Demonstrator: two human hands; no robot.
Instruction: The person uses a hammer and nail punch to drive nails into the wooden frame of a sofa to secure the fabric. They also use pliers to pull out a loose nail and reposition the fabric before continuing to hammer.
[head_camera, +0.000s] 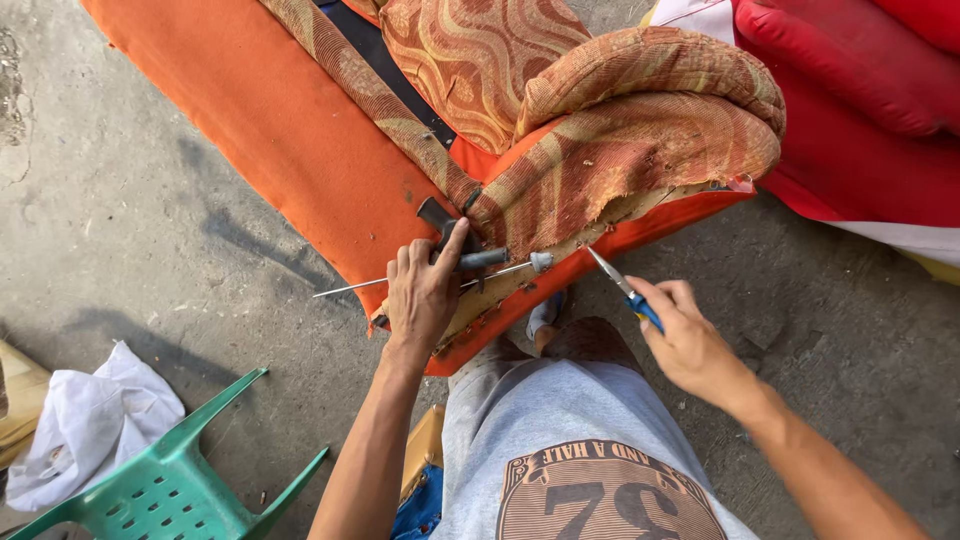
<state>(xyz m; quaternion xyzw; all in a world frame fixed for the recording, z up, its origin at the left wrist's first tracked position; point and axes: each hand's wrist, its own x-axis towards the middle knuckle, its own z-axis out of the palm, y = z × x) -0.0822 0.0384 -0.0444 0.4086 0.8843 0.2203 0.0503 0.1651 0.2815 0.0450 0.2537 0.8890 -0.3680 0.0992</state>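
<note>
Head view: the left hand (420, 295) presses down on the orange cushion (290, 130) at its near corner, fingers wrapped around a grey-handled tool (470, 258), steadying the frayed edge. The right hand (685, 340) grips blue-handled pliers (622, 285), tips at the patterned fabric (620, 150) seam.

Blue-handled pliers (625, 290) at frayed patterned upholstery (600, 170), grey-handled screwdriver (470, 262)

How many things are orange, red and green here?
Orange: 1, the orange cushion under the left hand
Red: 1, the red cushion beyond the right hand
Green: 1, the green plastic chair
Total: 3
</note>
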